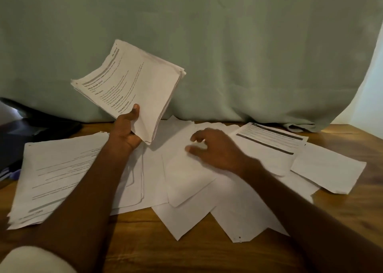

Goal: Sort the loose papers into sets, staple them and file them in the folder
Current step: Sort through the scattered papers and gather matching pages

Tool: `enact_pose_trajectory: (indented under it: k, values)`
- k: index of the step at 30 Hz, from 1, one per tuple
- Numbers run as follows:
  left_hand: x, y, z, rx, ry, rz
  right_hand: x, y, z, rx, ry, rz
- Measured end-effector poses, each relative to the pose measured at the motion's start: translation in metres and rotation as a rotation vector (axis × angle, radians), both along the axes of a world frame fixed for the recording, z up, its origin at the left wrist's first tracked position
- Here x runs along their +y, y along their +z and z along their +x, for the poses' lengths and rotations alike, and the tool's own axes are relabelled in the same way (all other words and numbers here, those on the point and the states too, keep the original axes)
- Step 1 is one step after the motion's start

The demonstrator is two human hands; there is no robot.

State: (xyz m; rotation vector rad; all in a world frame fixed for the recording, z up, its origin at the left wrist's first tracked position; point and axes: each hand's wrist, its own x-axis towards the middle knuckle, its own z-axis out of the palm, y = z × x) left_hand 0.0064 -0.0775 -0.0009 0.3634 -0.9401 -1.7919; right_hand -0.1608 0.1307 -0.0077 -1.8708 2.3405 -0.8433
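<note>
Above the wooden table [259, 258], the left hand [126, 132] pinches a raised sheaf of printed pages [132, 86] by one corner; they could fan and slip. Her right hand [213, 148], fingers loosely spread, hovers over scattered loose sheets [186, 181], holding nothing.

A wooden table [342, 216] with a warm brown grain fills the foreground, and right behind it a pale green cloth [238, 45] hangs as a backdrop, its creased hem bunching onto the tabletop at the right. Over at the far left a dark object [39, 123] sits at the table's edge, too shadowed to identify, and at the far right a bright strip of wall [371, 90] shows past the cloth.
</note>
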Motion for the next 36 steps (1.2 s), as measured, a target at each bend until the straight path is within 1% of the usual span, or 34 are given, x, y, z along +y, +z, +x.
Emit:
enact_pose_trajectory:
  k: [2, 4, 6, 9, 10, 11, 13, 14, 15, 18, 20, 22, 24, 25, 28, 32, 34, 36]
  values:
    - [-0.01, 0.002, 0.012, -0.06, 0.056, 0.002, -0.006, -0.018, 0.022, 0.086, 0.086, 0.122]
    - [-0.018, 0.003, 0.021, -0.099, 0.087, -0.011, -0.01, -0.027, 0.037, 0.126, 0.109, 0.129]
    - [-0.026, 0.002, 0.027, -0.125, 0.12, -0.016, -0.013, -0.028, 0.05, 0.109, 0.107, 0.11]
    - [-0.03, 0.0, 0.03, -0.133, 0.13, 0.0, -0.021, -0.032, 0.065, 0.205, 0.07, 0.225]
    - [-0.03, -0.001, 0.03, -0.127, 0.128, 0.004, -0.022, -0.032, 0.065, 0.204, 0.061, 0.244]
    - [-0.029, -0.002, 0.029, -0.12, 0.129, 0.008, -0.024, -0.031, 0.062, 0.143, 0.055, 0.227]
    - [-0.027, -0.003, 0.027, -0.107, 0.12, 0.019, -0.026, -0.027, 0.051, -0.052, 0.047, 0.153]
    - [-0.025, -0.004, 0.027, -0.103, 0.112, 0.027, -0.025, -0.025, 0.044, -0.101, 0.027, 0.129]
    - [-0.025, -0.005, 0.026, -0.104, 0.103, 0.035, -0.022, -0.022, 0.037, -0.097, -0.011, 0.117]
    - [-0.025, -0.007, 0.023, -0.107, 0.092, 0.049, -0.015, -0.019, 0.019, 0.044, -0.165, 0.071]
    - [-0.022, -0.007, 0.021, -0.097, 0.086, 0.068, -0.012, -0.017, 0.018, 0.046, -0.18, 0.042]
    - [-0.02, -0.008, 0.017, -0.092, 0.076, 0.074, -0.011, -0.018, 0.025, 0.066, -0.172, 0.134]
    - [-0.019, -0.01, 0.013, -0.102, 0.061, 0.055, -0.015, -0.021, 0.034, 0.178, -0.186, 0.245]
    - [-0.019, -0.01, 0.012, -0.112, 0.058, 0.046, -0.017, -0.022, 0.037, 0.189, -0.191, 0.26]
    - [-0.019, -0.011, 0.009, -0.128, 0.051, 0.023, -0.022, -0.02, 0.034, 0.069, -0.202, 0.215]
    - [-0.018, -0.009, 0.007, -0.098, 0.047, 0.028, -0.018, -0.013, 0.025, -0.107, -0.252, 0.212]
    - [-0.018, -0.009, 0.007, -0.097, 0.047, 0.026, -0.016, -0.009, 0.018, -0.261, -0.27, 0.167]
    - [-0.018, -0.009, 0.007, -0.102, 0.041, 0.014, -0.013, -0.004, 0.009, -0.442, -0.28, 0.07]
